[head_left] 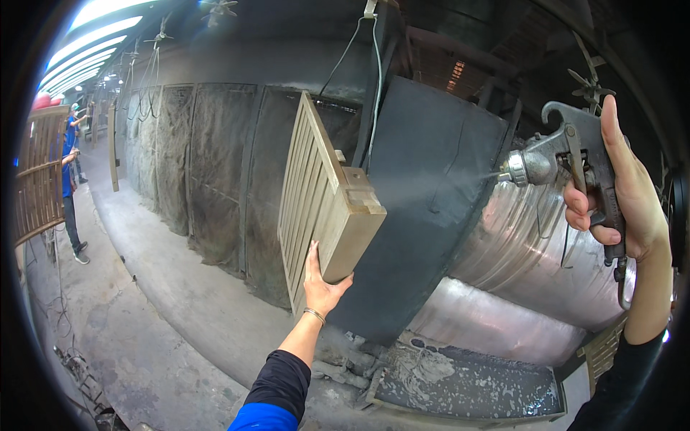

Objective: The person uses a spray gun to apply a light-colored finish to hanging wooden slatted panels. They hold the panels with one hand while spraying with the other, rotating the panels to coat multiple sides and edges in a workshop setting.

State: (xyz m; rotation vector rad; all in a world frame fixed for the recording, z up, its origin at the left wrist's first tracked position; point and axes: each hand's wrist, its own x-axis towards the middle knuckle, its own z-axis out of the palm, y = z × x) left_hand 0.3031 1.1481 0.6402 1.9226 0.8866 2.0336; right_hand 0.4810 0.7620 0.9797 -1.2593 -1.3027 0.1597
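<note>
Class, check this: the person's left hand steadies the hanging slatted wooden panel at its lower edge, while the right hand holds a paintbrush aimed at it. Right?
Not quite. The head view shows the right hand holding a metal spray gun, not a paintbrush. The left hand does steady the hanging slatted wooden panel at its lower edge.

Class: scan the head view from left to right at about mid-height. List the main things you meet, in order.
Brown slatted frame → person in blue → hanging slatted panel, steadied by the left hand → spray gun → right hand gripping it.

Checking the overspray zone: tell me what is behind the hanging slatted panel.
Behind the slatted panel stands a dark flat board and, to the left, grimy hanging sheets. The panel covers where those two meet. The left hand steadies its lower edge; the right hand aims a spray gun.
</note>
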